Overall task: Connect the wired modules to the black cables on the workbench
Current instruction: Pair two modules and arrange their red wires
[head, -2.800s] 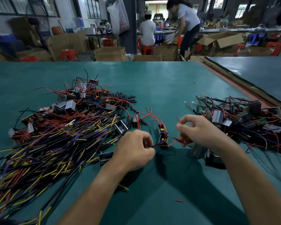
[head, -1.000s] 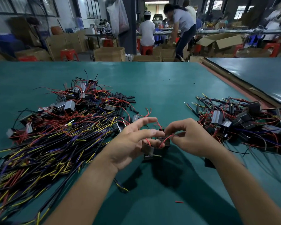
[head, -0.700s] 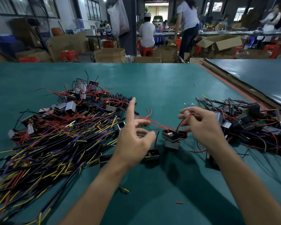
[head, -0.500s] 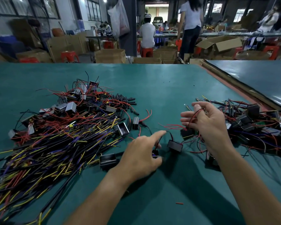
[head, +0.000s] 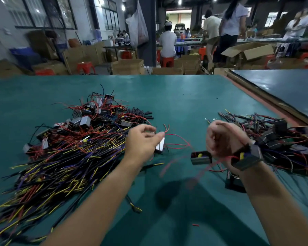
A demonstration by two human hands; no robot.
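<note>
A strip of bare green bench runs from the near edge between the heaps and widens toward the far edge, with cardboard boxes beyond it. On the right an orange-lined edge slants away, and a second bench lies just past it. Three heaps lie on the bench. Black cables with yellow and purple ends are at near left, loose modules with red leads are behind them, and a tangle of wired assemblies is at right. The left hand has its grip pinched on one pale module at the cable heap's right edge. The right hand, blurred, has its grip curled round red wires. At least two dark modules hang below it. One red scrap lies near, between the forearms.
</note>
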